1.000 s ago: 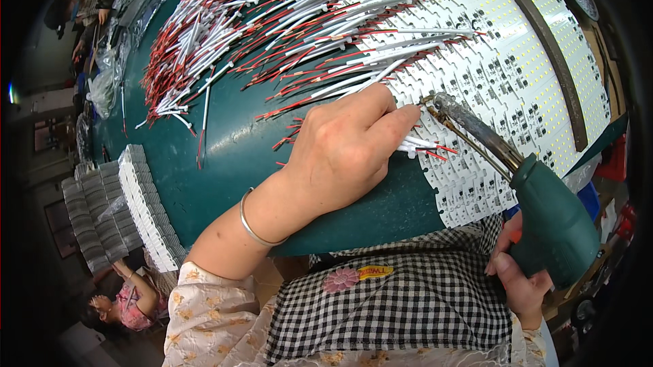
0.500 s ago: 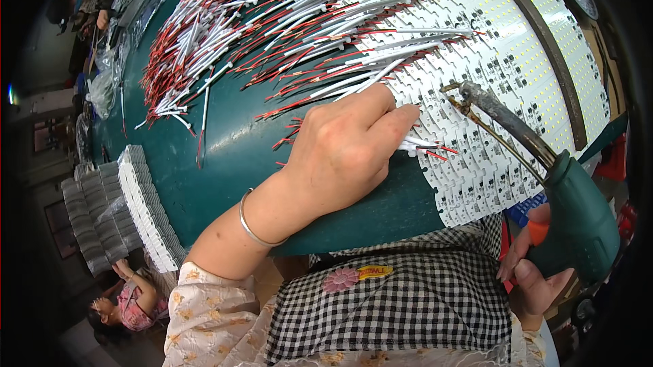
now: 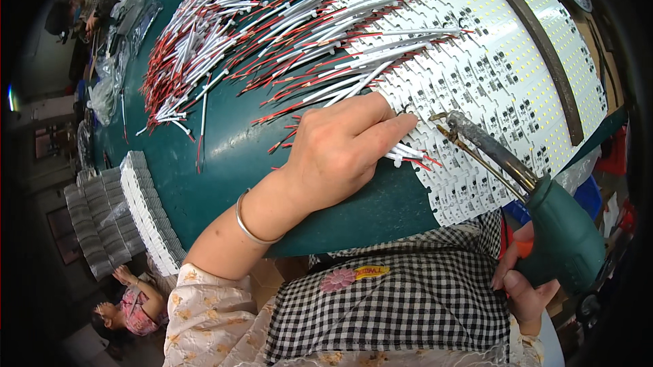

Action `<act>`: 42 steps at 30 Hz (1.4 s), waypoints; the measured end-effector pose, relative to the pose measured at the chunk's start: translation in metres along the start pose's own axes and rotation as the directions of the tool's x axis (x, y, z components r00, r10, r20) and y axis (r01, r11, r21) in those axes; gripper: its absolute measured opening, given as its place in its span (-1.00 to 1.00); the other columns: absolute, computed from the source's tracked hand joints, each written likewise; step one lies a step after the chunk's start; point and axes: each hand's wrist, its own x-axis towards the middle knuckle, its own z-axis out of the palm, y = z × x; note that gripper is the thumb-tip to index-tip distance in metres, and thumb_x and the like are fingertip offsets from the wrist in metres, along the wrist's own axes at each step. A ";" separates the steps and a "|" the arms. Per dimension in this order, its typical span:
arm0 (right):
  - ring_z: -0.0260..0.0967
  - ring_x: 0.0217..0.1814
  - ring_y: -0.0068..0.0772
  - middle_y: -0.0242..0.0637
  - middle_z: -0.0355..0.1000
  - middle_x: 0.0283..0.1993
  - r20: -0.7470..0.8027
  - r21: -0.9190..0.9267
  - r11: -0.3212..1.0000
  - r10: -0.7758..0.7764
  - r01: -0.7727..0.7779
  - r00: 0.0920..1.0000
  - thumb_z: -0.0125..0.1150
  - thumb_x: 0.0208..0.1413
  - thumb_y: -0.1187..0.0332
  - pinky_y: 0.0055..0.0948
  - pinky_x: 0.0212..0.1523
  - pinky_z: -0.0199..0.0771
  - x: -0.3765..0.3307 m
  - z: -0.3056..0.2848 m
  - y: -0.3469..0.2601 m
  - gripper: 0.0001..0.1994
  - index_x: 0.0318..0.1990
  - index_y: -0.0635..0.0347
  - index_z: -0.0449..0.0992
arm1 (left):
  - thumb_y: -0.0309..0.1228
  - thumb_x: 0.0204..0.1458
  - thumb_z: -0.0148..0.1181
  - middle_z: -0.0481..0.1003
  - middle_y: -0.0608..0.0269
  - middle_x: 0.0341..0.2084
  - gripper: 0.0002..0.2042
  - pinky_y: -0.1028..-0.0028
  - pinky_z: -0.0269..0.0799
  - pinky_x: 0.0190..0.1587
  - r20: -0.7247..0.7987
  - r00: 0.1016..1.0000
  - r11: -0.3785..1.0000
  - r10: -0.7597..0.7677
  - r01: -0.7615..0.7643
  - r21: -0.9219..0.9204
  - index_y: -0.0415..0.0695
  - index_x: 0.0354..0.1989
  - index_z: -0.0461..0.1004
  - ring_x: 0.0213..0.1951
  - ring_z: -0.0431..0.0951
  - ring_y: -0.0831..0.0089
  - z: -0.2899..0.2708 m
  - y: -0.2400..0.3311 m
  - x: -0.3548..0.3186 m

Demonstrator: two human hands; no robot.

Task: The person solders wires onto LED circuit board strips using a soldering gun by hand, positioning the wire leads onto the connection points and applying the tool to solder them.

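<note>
My left hand [image 3: 343, 139], with a silver bangle at its wrist, is closed in a pinch on white-sleeved wire leads [image 3: 403, 156]. Their red and black ends poke out below its fingertips. A green soldering gun [image 3: 564, 227] is in the closed grip of my right hand [image 3: 527, 292], at the lower right. The gun's dark tip [image 3: 441, 121] stands just right of the left fingertips, over white LED circuit boards [image 3: 469, 183] laid in rows. Whether the tip touches a board I cannot tell. Several more leads [image 3: 381, 51] lie across the boards' left edges.
A heap of red and white leads [image 3: 187, 61] lies on the green tabletop [image 3: 238, 149]. A curved dark bar [image 3: 537, 34] rests across the boards. Stacked white boards [image 3: 146, 210] stand at the left edge. Another person [image 3: 139, 306] sits at lower left; a blue bin [image 3: 588, 200] is at right.
The soldering gun and my right hand have moved left and slightly down, bringing the tip nearer my left fingertips. My left hand keeps its pinch; the whole view has shifted slightly.
</note>
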 end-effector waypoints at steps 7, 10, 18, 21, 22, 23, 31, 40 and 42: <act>0.26 -0.61 -0.49 -0.16 0.32 -0.48 0.055 0.002 1.000 0.026 -0.026 0.998 0.22 -0.14 0.49 -0.57 -0.60 0.35 0.003 -0.001 0.009 -0.43 0.08 0.40 0.18 | -0.70 -0.49 0.07 0.44 0.24 -0.61 -0.55 0.51 0.34 -0.62 0.004 1.000 0.999 0.006 -0.006 0.049 -0.18 -0.27 0.58 -0.60 0.45 0.42 -0.003 0.002 -0.001; 0.27 -0.58 -0.51 -0.20 0.31 -0.47 0.043 -0.084 0.996 0.024 -0.020 0.999 0.16 -0.12 0.56 -0.56 -0.56 0.37 -0.006 -0.002 0.018 -0.42 0.13 0.39 0.16 | -0.70 -0.49 0.07 0.46 0.23 -0.60 -0.55 0.50 0.35 -0.61 0.007 1.000 0.999 0.021 -0.021 0.047 -0.18 -0.28 0.58 -0.59 0.47 0.42 -0.003 0.002 0.000; 0.29 -0.54 -0.53 -0.25 0.29 -0.40 0.269 -0.333 0.939 0.002 0.091 0.963 0.08 -0.05 0.60 -0.53 -0.49 0.40 -0.007 -0.017 0.021 -0.68 -0.08 0.33 0.27 | -0.68 -0.49 0.08 0.47 0.22 -0.57 -0.57 0.49 0.36 -0.59 0.013 0.999 0.998 0.041 -0.041 0.057 -0.21 -0.28 0.56 -0.57 0.49 0.39 -0.003 0.001 -0.002; 0.30 -0.54 -0.52 -0.22 0.30 -0.38 0.129 -0.266 0.962 -0.030 0.063 0.991 0.05 -0.05 0.61 -0.52 -0.52 0.39 -0.010 -0.002 0.015 -0.73 -0.15 0.29 0.24 | -0.68 -0.49 0.09 0.46 0.21 -0.57 -0.58 0.48 0.36 -0.60 0.031 0.999 0.996 0.018 -0.020 0.087 -0.22 -0.28 0.55 -0.58 0.48 0.37 -0.004 0.006 0.001; 0.30 -0.54 -0.52 -0.22 0.30 -0.38 0.126 -0.267 0.962 -0.030 0.063 0.992 0.05 -0.05 0.61 -0.52 -0.52 0.39 -0.010 -0.001 0.014 -0.73 -0.15 0.29 0.24 | -0.68 -0.49 0.09 0.46 0.21 -0.57 -0.58 0.48 0.36 -0.60 0.031 0.999 0.996 0.019 -0.022 0.084 -0.22 -0.28 0.55 -0.58 0.48 0.37 -0.004 0.007 0.001; 0.30 -0.56 -0.51 -0.22 0.30 -0.43 0.098 -0.216 0.975 -0.023 0.044 0.995 0.09 -0.05 0.57 -0.53 -0.53 0.37 -0.008 0.001 0.014 -0.68 -0.11 0.32 0.22 | -0.68 -0.49 0.09 0.46 0.21 -0.57 -0.58 0.48 0.36 -0.60 0.032 0.999 0.995 0.018 -0.021 0.093 -0.22 -0.28 0.55 -0.58 0.47 0.37 -0.004 0.007 0.001; 0.18 -0.78 -0.54 -0.29 0.23 -0.71 -0.103 0.004 0.979 -0.203 0.204 0.974 0.37 -0.14 0.22 -0.61 -0.76 0.21 0.010 0.015 -0.008 -0.33 0.00 0.50 0.15 | -0.67 -0.51 0.11 0.45 0.20 -0.56 -0.57 0.46 0.36 -0.60 0.043 0.999 0.993 0.020 -0.024 0.115 -0.23 -0.29 0.53 -0.58 0.46 0.35 -0.006 0.009 0.001; 0.20 -0.77 -0.54 -0.29 0.25 -0.61 -0.084 0.052 0.978 -0.197 0.202 0.977 0.35 -0.13 0.27 -0.61 -0.76 0.28 0.014 0.005 -0.009 -0.33 0.02 0.52 0.13 | -0.72 -0.25 0.13 0.46 0.11 -0.44 -0.67 0.47 0.42 -0.49 0.094 0.994 0.991 -0.050 0.038 0.130 -0.27 -0.22 0.43 -0.54 0.49 0.33 -0.013 0.011 0.011; 0.20 -0.76 -0.54 -0.28 0.25 -0.61 -0.070 0.051 0.978 -0.200 0.203 0.977 0.34 -0.13 0.28 -0.61 -0.76 0.28 0.014 0.005 -0.007 -0.34 0.02 0.53 0.13 | -0.71 -0.01 0.03 0.45 0.06 -0.37 -0.78 0.49 0.43 -0.43 -0.208 0.974 0.994 -0.091 0.102 0.041 -0.31 -0.15 0.34 -0.49 0.50 0.39 -0.013 0.008 0.010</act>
